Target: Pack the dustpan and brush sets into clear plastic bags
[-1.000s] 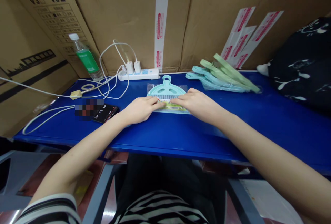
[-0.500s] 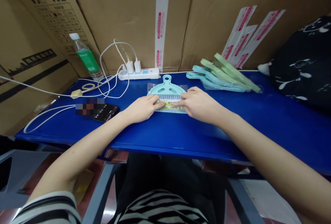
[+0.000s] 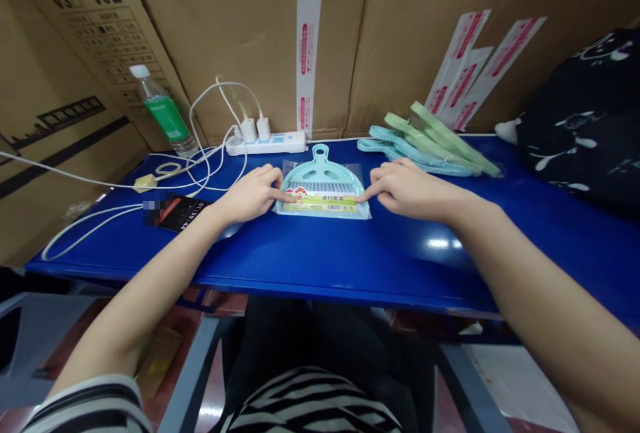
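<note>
A light-blue dustpan point(image 3: 320, 169) with a grey-bristled brush point(image 3: 325, 187) lies flat on the blue table, its handle pointing away from me. Clear plastic wraps the set, and a yellow and white label point(image 3: 325, 201) runs across its near part. My left hand point(image 3: 254, 194) rests at the left side, its index finger stretched onto the label's left end and the other fingers bent. On the opposite side, my right hand point(image 3: 403, 191) likewise points its index finger at the label's right end. Neither hand grips anything.
Several wrapped green and blue dustpans point(image 3: 430, 146) lie back right, near a black patterned bag point(image 3: 585, 126). At left are a power strip point(image 3: 267, 143) with white cables, a bottle point(image 3: 167, 116) and a phone point(image 3: 183, 213). Cardboard point(image 3: 240, 39) stands behind the blue table point(image 3: 320, 259).
My hands have moved apart from the middle of the label to its two ends, uncovering its print. The dustpan set stays in place on the table.
</note>
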`<state>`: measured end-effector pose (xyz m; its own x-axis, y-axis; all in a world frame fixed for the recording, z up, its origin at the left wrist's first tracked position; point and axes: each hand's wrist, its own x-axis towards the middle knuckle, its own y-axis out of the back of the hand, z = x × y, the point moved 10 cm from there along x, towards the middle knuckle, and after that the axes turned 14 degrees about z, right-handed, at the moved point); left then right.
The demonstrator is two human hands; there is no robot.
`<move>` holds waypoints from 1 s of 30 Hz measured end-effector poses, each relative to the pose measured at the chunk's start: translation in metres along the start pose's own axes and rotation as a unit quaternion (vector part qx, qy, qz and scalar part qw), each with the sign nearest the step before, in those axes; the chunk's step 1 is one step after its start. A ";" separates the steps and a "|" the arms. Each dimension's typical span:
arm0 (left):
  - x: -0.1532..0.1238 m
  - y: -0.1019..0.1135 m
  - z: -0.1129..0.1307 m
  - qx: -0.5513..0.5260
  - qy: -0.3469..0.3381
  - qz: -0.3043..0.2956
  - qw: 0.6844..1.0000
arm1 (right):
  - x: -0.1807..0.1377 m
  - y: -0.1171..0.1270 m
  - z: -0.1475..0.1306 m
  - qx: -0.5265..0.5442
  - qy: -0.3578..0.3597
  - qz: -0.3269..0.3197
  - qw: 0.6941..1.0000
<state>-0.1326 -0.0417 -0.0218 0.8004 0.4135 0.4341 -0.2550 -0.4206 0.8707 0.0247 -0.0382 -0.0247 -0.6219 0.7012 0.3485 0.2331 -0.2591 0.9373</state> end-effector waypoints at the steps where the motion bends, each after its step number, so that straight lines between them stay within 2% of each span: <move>1: -0.001 0.001 -0.004 -0.010 0.007 0.005 1.000 | 0.000 -0.001 0.003 0.011 -0.002 0.004 1.000; 5: -0.002 0.002 -0.013 -0.032 0.026 0.006 0.999 | 0.000 -0.005 0.011 0.038 -0.010 0.011 0.999; 10: -0.001 0.004 -0.005 -0.034 0.026 0.010 0.999 | -0.001 -0.006 0.011 0.041 -0.018 0.015 0.999; 14: 0.002 0.010 0.011 0.018 -0.001 0.040 0.999 | 0.002 0.000 -0.010 -0.043 0.022 0.029 0.998; 18: 0.007 0.011 0.026 0.102 -0.038 0.058 0.992 | 0.007 0.005 -0.042 -0.170 0.084 0.052 0.980; 23: 0.010 0.004 0.038 0.126 -0.070 0.045 0.989 | 0.009 -0.004 -0.058 -0.203 0.097 0.041 0.973; 27: 0.010 -0.001 0.043 0.123 -0.081 0.030 0.989 | 0.008 0.000 -0.067 -0.221 0.110 0.101 0.964; 30: 0.009 -0.005 0.045 0.133 -0.091 0.016 0.987 | 0.006 -0.003 -0.075 -0.213 0.132 0.120 0.961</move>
<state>-0.0992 -0.0722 -0.0326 0.8849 0.2548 0.3899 -0.1488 -0.6387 0.7550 -0.0357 -0.0829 -0.0251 -0.7700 0.4092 0.4895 0.1006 -0.6798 0.7265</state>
